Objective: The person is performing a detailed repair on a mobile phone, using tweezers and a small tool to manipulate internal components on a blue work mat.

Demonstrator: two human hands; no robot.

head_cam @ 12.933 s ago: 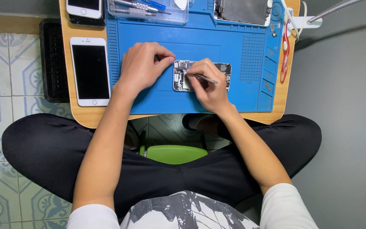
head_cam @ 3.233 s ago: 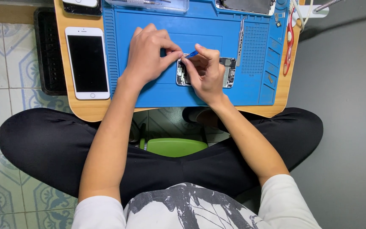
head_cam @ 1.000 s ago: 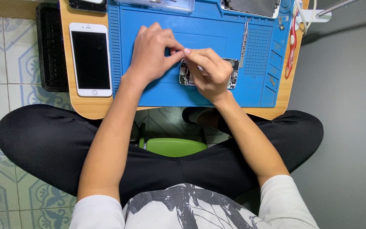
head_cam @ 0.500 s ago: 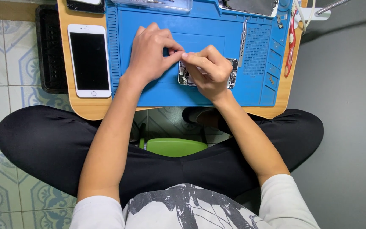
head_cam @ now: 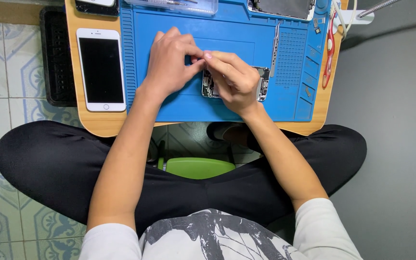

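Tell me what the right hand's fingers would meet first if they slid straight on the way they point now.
The right hand points up-left, and its fingertips already meet the left hand at the thumb. Past that lies only the bare blue silicone repair mat, though height above the mat is unclear.

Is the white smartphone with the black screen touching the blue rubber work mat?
Apart. In the head view, a thin strip of bare wooden table shows between the white smartphone and the left edge of the blue mat.
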